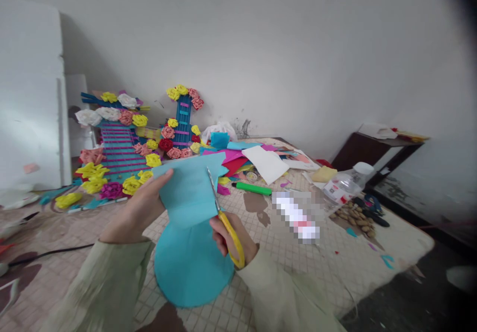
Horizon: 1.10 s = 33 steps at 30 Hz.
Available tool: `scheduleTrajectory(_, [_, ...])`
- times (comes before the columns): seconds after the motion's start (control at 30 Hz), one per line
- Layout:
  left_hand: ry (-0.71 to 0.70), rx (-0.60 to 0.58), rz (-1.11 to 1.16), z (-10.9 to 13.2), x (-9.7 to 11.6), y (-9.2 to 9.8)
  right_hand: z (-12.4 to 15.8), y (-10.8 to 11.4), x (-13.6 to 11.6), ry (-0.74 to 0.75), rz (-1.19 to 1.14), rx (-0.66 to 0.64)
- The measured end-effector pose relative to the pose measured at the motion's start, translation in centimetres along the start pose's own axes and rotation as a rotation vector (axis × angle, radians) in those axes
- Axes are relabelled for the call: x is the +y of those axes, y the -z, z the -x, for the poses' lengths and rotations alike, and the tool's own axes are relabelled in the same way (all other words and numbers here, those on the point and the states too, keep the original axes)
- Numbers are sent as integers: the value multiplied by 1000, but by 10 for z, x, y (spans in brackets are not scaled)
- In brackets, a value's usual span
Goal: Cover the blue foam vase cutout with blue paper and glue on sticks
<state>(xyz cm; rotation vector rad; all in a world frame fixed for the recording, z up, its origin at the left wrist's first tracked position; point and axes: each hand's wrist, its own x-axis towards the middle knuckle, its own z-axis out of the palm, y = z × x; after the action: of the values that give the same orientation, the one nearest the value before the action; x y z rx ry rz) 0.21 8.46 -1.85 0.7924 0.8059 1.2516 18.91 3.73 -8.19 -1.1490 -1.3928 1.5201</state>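
A sheet of light blue paper is pinched at its left edge by my left hand, thumb on top. My right hand grips yellow-handled scissors, their blades pointing up and away at the sheet's right part. Whether the blades are parted is hard to tell. Below the sheet, a round turquoise disc lies on the table, its far part hidden by the sheet and my right hand.
Paper-flower decorations lean at the back left, beside white foam boards. Coloured paper scraps, a green marker, a plastic bottle and peanuts lie across the patterned table. A black cable runs at left.
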Motion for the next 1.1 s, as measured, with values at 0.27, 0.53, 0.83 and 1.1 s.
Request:
scheduleTrajectory(0.27, [-15, -10, 26, -1, 0, -1, -2, 0, 2, -25, 6, 5])
scheduleTrajectory(0.53, [-9, -32, 34, -1, -1, 0, -4, 0, 6, -10, 22, 4])
scheduleTrajectory(0.83, [1, -60, -11, 1, -3, -4, -3, 2, 5, 42, 43, 4])
scheduleTrajectory(1.1, [14, 14, -66, 3, -4, -6, -3, 3, 4, 37, 28, 12])
